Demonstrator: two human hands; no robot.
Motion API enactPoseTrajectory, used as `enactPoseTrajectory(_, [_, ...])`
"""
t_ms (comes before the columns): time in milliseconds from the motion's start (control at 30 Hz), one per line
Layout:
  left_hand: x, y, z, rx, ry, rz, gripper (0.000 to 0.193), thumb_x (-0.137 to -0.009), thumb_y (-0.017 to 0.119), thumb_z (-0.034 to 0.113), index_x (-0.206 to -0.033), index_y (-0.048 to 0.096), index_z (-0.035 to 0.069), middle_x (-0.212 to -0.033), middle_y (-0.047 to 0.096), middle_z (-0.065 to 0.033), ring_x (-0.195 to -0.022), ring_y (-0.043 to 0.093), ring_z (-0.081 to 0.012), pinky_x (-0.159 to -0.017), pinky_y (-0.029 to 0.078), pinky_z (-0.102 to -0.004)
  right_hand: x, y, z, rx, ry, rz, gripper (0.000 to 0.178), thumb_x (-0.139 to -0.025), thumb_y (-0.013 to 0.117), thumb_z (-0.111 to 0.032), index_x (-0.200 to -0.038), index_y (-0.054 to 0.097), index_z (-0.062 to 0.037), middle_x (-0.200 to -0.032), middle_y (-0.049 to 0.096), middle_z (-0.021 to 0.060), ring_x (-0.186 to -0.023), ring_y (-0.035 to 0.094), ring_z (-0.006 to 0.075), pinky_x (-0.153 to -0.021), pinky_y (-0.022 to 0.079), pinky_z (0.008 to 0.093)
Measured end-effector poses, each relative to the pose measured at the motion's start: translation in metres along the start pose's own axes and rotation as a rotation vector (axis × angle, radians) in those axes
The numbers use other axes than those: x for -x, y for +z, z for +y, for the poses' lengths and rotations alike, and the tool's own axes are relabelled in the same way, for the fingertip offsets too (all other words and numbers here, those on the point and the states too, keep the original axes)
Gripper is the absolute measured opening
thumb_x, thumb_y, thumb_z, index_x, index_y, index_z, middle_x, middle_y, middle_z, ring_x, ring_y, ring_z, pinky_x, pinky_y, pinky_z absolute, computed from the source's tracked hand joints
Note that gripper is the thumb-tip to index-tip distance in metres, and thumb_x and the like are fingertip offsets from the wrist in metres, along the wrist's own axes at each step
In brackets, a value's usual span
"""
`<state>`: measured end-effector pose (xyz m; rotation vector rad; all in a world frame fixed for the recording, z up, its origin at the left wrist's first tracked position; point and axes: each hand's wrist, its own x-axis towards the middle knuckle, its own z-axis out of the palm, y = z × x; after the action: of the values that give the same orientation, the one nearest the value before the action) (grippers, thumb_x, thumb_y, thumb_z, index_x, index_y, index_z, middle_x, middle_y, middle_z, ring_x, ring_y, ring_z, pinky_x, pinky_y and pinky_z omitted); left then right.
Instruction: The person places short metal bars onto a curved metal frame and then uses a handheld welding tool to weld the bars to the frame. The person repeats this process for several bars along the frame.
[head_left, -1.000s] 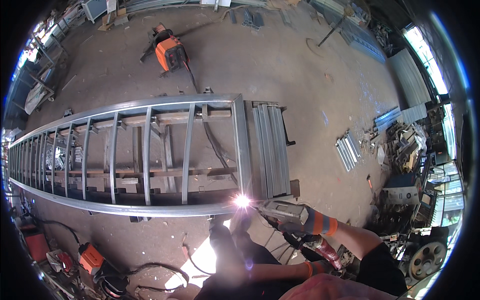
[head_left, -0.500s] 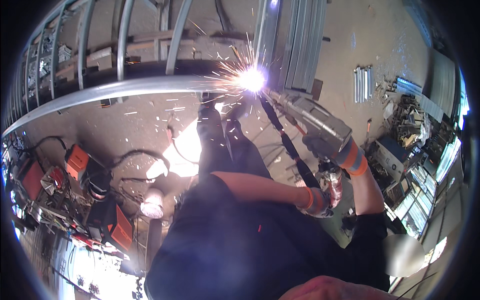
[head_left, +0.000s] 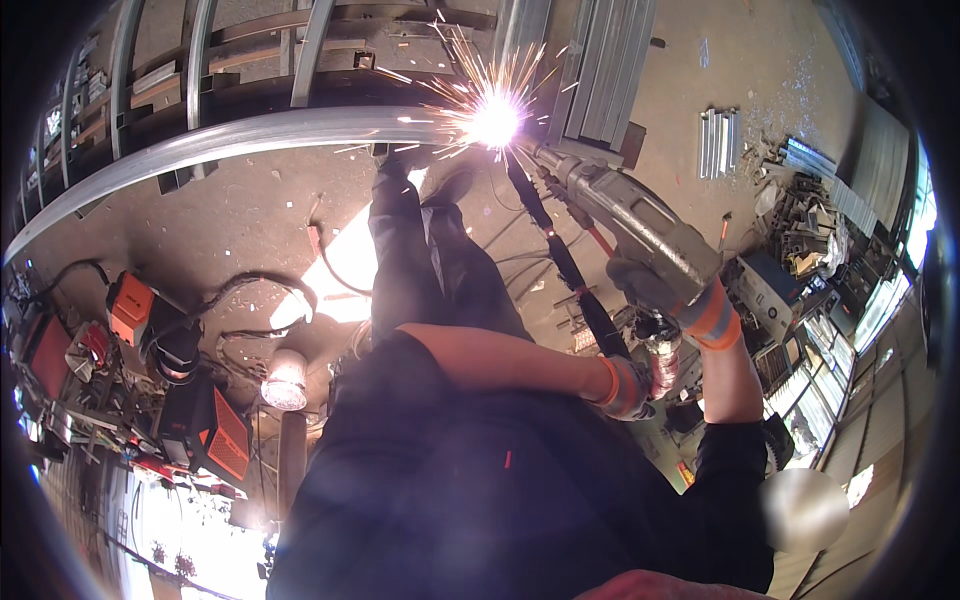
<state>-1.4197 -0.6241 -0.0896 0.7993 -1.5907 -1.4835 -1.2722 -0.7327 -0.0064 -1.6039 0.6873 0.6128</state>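
My right hand [head_left: 645,285], in a grey glove with an orange cuff, is closed around the rear of a grey metal welding gun [head_left: 640,215]. The gun's nozzle points up and left at a glaring bright spot [head_left: 495,122] throwing sparks. That glare lies where a long galvanized steel rail [head_left: 260,130] meets an upright square tube [head_left: 522,30]; it hides the joint. My left arm crosses my body, and my gloved left hand [head_left: 632,390] is closed at the lower end of a black tube [head_left: 580,290] running up to the nozzle. A foil-wrapped hose [head_left: 663,362] hangs beside it.
Several steel bars [head_left: 205,60] stand off the rail; more tubes [head_left: 610,70] lie at the right of the joint. Orange-and-black machines [head_left: 205,430] and cables [head_left: 250,285] are at left. Scrap [head_left: 805,225] and a grey box [head_left: 765,295] lie at right. My legs [head_left: 410,250] reach under the rail.
The view has shifted, so the rail, glare and floor items sit higher and further left. Sparks now spray more upward. Both hands keep their hold on the gun and tube.
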Motion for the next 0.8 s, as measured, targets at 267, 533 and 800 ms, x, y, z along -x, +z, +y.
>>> enactPoseTrajectory(267, [-0.023, 0.048, -0.034, 0.039, -0.028, 0.134, 0.033, -0.096, 0.06, 0.041, -0.102, 0.069, 0.01, -0.108, 0.069, -0.0142, -0.109, 0.065, -0.0349, -0.097, 0.05, -0.0436, 0.006, -0.006, 0.018, 0.31, -0.265, -0.042, 0.034, -0.087, 0.076, -0.007, -0.119, 0.066, 0.0009, -0.099, 0.07, 0.0072, -0.084, 0.067, 0.0158, -0.074, 0.054, 0.0305])
enactPoseTrajectory(533, [-0.049, 0.088, -0.077, 0.119, -0.044, 0.185, 0.023, -0.088, 0.067, 0.034, -0.099, 0.068, 0.014, -0.109, 0.069, -0.0073, -0.107, 0.065, -0.0298, -0.092, 0.051, -0.0388, 0.01, -0.001, 0.031, 0.388, -0.329, -0.004, 0.019, -0.087, 0.075, -0.009, -0.105, 0.071, -0.0034, -0.092, 0.07, 0.004, -0.08, 0.068, 0.0182, -0.073, 0.054, 0.034])
enactPoseTrajectory(800, [-0.062, 0.126, -0.098, 0.043, -0.141, 0.26, 0.026, -0.092, 0.066, 0.037, -0.106, 0.072, 0.016, -0.11, 0.072, -0.0094, -0.11, 0.066, -0.0312, -0.095, 0.051, -0.0413, 0.012, -0.004, 0.049, 0.432, -0.376, -0.027, 0.049, -0.082, 0.08, -0.006, -0.127, 0.063, 0.0031, -0.087, 0.072, 0.0122, -0.067, 0.068, 0.0243, -0.061, 0.054, 0.0345])
